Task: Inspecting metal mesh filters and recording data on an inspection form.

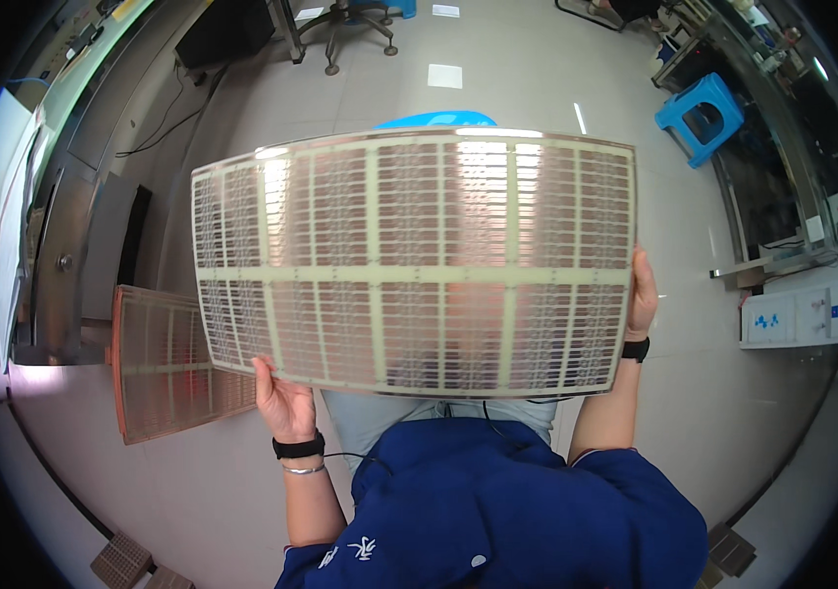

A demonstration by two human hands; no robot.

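Spread wide before me is a large, see-through rectangular panel [417,276] with pale green strips and dense rows of fine lines. It is held up off the floor, and light glares off its upper part. My left hand [286,401] grips its lower left edge, the thumb on the near face and the other fingers partly hidden. At the right edge, my right hand [643,294] is closed round the side, some of its fingers behind the panel. A similar panel with a reddish-brown frame [121,378] leans at the left, partly covered by the held one.
A blue stool [438,119] shows just past the panel's far edge; another blue stool [702,118] stands at the far right. Along the left runs a metal cabinet [63,260]. A white water dispenser [794,316] is on the right. A wheeled chair base [345,22] stands far off.
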